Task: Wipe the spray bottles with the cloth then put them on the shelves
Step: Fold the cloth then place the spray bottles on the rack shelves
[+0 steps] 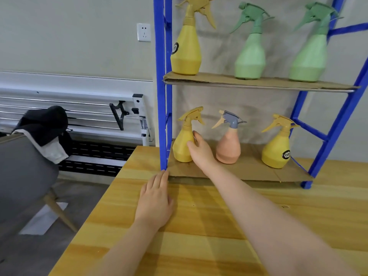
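Head view: right hand (199, 151) wraps the small yellow bottle (182, 144) at the lower shelf's (258, 172) left end; a careless pull-away could topple it against the blue post (165, 116). Left hand (155, 200) lies flat, fingers together, on the table (199, 226), no cloth visible

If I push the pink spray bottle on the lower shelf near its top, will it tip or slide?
The pink spray bottle would probably tip rather than slide: its base is wide, but the neck is narrow and the trigger head sticks out sideways. It looks like light plastic; how full it is cannot be seen. The cardboard under it may grip more than bare metal.
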`<state>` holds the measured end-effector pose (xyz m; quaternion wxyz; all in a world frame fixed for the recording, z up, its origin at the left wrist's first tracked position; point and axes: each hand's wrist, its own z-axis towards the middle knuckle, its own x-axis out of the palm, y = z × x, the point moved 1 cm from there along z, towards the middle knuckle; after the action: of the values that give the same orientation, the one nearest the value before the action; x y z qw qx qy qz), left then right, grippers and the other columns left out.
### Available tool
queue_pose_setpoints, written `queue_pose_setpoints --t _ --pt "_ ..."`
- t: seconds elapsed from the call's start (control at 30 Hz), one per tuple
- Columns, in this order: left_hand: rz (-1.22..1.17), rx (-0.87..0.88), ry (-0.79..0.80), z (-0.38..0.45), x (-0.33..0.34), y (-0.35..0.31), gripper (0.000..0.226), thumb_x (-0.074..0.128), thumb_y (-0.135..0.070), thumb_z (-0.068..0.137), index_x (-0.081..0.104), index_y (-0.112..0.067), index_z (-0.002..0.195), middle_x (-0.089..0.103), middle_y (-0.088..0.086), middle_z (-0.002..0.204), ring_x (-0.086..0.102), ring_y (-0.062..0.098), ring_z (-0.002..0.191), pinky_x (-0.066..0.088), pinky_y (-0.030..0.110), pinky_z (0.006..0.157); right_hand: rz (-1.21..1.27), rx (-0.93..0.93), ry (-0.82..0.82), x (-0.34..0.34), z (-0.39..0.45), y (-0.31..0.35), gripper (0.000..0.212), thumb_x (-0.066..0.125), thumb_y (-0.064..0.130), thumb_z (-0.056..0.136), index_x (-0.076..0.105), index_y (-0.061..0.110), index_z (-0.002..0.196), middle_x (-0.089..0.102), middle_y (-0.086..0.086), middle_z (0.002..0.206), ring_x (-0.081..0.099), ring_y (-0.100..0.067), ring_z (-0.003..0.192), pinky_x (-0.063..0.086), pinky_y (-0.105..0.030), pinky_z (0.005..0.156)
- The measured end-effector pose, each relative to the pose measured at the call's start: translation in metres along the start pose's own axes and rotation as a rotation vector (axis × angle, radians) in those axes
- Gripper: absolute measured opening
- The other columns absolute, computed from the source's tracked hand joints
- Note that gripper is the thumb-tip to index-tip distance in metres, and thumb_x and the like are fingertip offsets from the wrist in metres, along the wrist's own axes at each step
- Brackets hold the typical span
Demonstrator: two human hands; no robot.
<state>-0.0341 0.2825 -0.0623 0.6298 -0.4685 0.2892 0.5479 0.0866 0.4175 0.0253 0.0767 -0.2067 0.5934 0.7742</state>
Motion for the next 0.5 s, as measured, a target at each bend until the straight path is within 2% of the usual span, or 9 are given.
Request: queue_pose_setpoints --t 0.13,0.23,0.33,0.4,0.5 --pt "0.015 0.011 0.005 0.0 0.001 0.0 0.07 0.042 -0.024 0.091 0.012 -0.02 0.154 0.023 -0.004 0.158 0.021 0.014 0.145 0.02 0.032 0.118 0.049 -0.012 -0.003 0.007 0.009 -0.003 0.055 0.043 0.033 0.1 0.028 0.028 0.153 0.044 0.001 0.149 0.045 -0.022 0.133 0.042 -0.035 0.104" --pt "0.017 0.007 0.008 0.0 0.001 0.0 0.07 0.041 -0.024 0.091 0.011 -0.019 0.154 0.022 -0.004 0.159 0.019 0.014 0.145 0.019 0.033 0.119 0.057 -0.016 -0.032 0.008 0.014 -0.005 0.058 0.049 0.032 0.097 0.03 0.028 0.152 0.042 0.001 0.149 0.045 -0.021 0.132 0.043 -0.039 0.107" --pt "0.011 0.006 0.008 -0.001 0.0 -0.001 0.069 0.04 -0.024 0.091 0.011 -0.019 0.154 0.022 -0.004 0.159 0.019 0.014 0.145 0.019 0.033 0.119 -0.024 -0.031 -0.07 0.009 0.02 -0.005 0.058 0.058 0.034 0.09 0.041 0.024 0.145 0.041 -0.005 0.139 0.046 -0.024 0.125 0.042 -0.043 0.106" --pt "0.011 0.005 0.008 -0.001 -0.001 -0.002 0.069 0.041 -0.023 0.091 0.013 -0.019 0.154 0.023 -0.003 0.158 0.02 0.015 0.145 0.019 0.033 0.119 -0.03 -0.025 -0.103 0.012 0.024 -0.006 0.054 0.066 0.034 0.085 0.049 0.019 0.134 0.045 -0.006 0.131 0.049 -0.026 0.12 0.045 -0.041 0.101" --pt "0.008 0.003 0.014 -0.001 -0.002 -0.002 0.069 0.041 -0.023 0.091 0.014 -0.019 0.154 0.024 -0.003 0.158 0.021 0.015 0.145 0.02 0.034 0.119 0.034 0.004 -0.14 0.017 0.027 -0.007 0.058 0.077 0.041 0.078 0.049 0.016 0.123 0.056 -0.003 0.117 0.056 -0.022 0.108 0.047 -0.028 0.08"
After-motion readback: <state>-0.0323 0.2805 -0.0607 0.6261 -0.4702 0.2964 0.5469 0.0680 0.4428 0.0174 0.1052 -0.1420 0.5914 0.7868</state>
